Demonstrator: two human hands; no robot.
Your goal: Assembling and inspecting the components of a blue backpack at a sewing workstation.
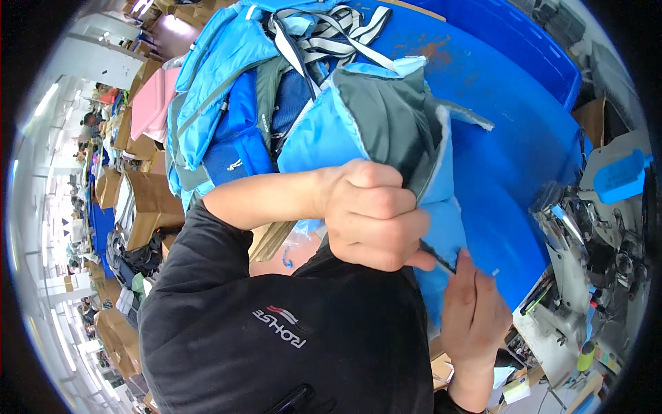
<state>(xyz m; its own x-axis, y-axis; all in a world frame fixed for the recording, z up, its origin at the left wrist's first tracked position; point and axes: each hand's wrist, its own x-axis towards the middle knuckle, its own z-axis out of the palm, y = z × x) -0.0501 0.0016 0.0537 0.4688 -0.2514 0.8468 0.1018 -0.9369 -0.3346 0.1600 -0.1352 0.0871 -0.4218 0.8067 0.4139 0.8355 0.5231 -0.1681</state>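
Note:
A light blue bag piece (323, 134) with a dark grey lining (392, 114) lies before me, its raw edges showing white. My left hand (376, 215) is closed in a fist over the near part of this piece, with the thumb pointing right along a dark edge. Just to its right, my right hand (476, 310) pinches the same edge between thumb and fingers. Part of the fabric is hidden behind the left fist.
Blue backpacks (217, 131) with black-and-white straps (331, 41) are heaped at the far left of the blue table (496, 159). A blue bin (510, 34) stands at the back. Tools and metal parts (586, 234) crowd the right side; cardboard boxes (148, 207) stand at left.

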